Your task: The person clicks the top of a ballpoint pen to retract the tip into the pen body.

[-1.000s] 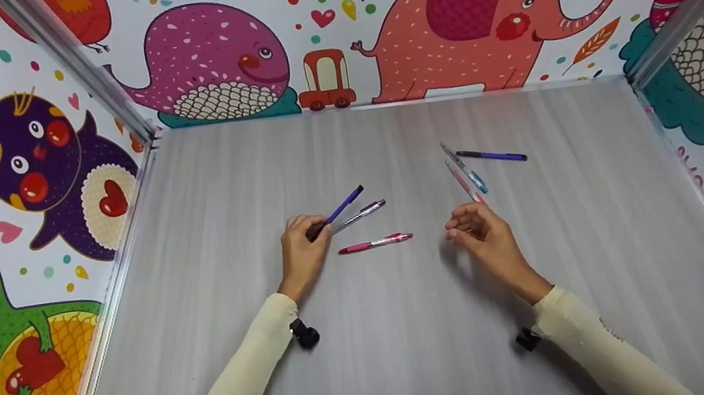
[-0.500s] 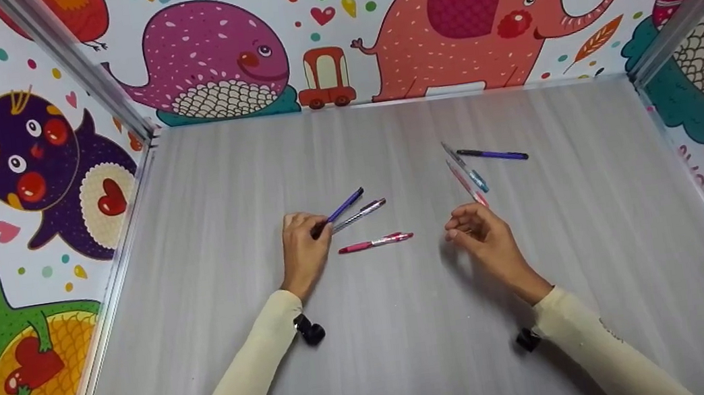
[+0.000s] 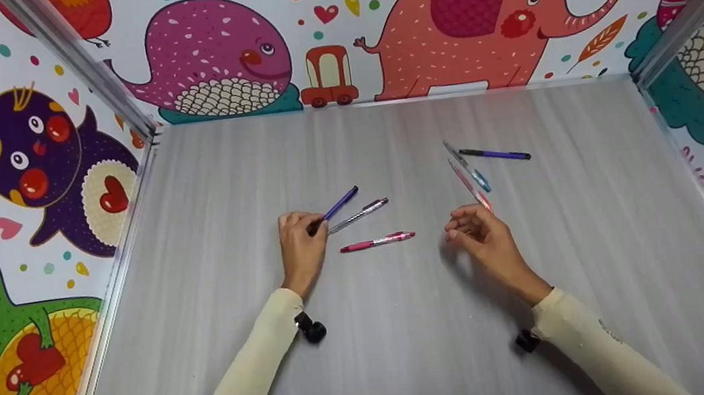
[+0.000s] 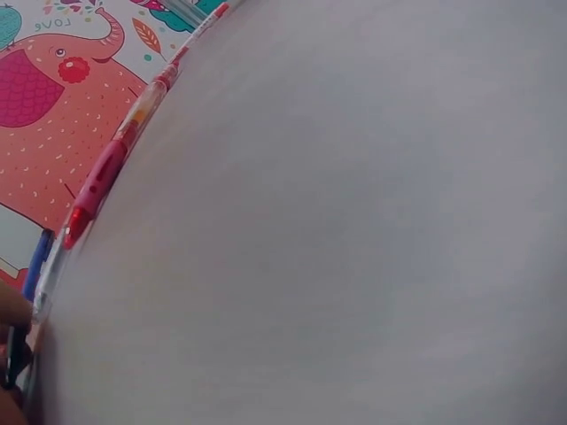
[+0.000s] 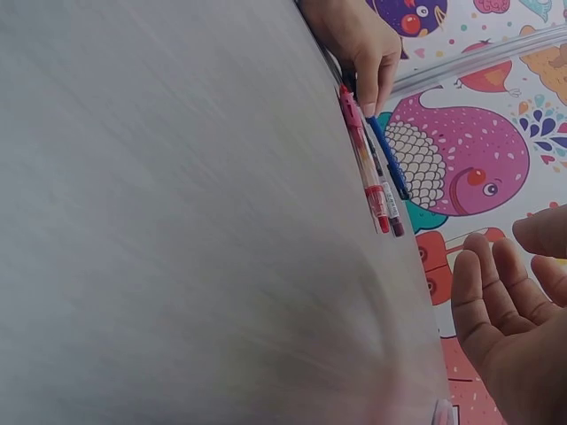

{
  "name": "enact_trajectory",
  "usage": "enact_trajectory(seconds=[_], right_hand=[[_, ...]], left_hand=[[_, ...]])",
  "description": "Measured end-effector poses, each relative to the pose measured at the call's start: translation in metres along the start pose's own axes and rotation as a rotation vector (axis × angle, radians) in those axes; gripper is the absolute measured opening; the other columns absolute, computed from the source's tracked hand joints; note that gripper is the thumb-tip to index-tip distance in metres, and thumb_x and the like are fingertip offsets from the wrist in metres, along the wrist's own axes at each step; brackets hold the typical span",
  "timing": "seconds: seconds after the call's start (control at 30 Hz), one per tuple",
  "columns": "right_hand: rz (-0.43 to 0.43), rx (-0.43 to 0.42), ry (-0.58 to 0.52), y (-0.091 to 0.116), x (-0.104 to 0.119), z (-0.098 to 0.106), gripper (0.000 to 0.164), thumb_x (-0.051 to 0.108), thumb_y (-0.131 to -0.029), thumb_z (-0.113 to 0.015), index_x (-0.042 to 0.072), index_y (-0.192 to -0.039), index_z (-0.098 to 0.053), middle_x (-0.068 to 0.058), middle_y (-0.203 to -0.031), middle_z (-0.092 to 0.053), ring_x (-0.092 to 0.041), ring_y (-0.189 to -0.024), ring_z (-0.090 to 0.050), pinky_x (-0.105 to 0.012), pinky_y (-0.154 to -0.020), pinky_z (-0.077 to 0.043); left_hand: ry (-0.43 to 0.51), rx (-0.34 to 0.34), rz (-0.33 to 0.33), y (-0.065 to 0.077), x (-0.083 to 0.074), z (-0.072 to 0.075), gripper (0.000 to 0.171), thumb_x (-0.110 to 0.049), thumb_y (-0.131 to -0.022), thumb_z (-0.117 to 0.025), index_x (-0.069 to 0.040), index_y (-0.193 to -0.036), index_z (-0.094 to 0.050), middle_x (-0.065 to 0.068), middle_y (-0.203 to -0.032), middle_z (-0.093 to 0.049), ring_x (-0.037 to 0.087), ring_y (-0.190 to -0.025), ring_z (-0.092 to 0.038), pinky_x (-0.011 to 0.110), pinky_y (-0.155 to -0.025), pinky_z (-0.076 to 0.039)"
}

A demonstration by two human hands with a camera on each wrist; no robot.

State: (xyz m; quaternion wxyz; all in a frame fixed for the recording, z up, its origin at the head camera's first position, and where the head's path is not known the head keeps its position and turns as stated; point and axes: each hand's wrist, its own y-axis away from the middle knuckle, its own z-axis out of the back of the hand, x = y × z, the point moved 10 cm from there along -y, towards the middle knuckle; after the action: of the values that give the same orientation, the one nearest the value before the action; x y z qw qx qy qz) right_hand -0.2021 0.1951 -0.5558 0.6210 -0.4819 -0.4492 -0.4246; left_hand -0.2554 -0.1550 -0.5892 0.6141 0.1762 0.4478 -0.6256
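I count: one right hand [image 5: 514, 328], lower right, fingers loosely bent; one left hand [image 5: 361, 42], top, fingertips gripping a blue pen [image 5: 388, 158] at its end; one red pen [image 5: 363, 149]; one dark-ended pen [image 5: 395, 217], between those two; one grey table [image 5: 177, 221]; one printed wall [image 5: 483, 146] behind, purple whale.

Purple-blue pen [image 3: 340, 203] here, black end pinched in left-hand grip [image 3: 302, 248], barrel slanting away to right. Clear pen, dark-ended [image 3: 361, 213], just beside, near end by same fingers. Pink-red pen [image 3: 377, 242] lying nearly crosswise on bench [image 3: 400, 354], nearer wearer. Over right: pale-pink pen [image 3: 468, 182], near end by loosely curled right-hand grip [image 3: 481, 235]; teal-ended clear pen [image 3: 478, 177] alongside; second purple-blue pen [image 3: 501, 155] beyond, almost crosswise.
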Motion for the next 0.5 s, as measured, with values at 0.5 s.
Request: enact_trajectory(seconds=[0.5], right_hand=[[-0.028, -0.001, 0.049, 0.0039, -0.0049, 0.0012, 0.033, -0.007, -0.103, -0.071, -0.014, -0.133, -0.059, -0.031, -0.118, -0.072, -0.022, -0.102, -0.072, -0.023, -0.088, -0.059]], left_hand=[[0.01, 0.03, 0.031, -0.0027, -0.0029, -0.0012, 0.017, -0.006, -0.097, -0.082, 0.002, -0.111, -0.082, 0.014, -0.114, -0.069, 0.034, -0.12, -0.054, 0.048, -0.105, -0.044]])
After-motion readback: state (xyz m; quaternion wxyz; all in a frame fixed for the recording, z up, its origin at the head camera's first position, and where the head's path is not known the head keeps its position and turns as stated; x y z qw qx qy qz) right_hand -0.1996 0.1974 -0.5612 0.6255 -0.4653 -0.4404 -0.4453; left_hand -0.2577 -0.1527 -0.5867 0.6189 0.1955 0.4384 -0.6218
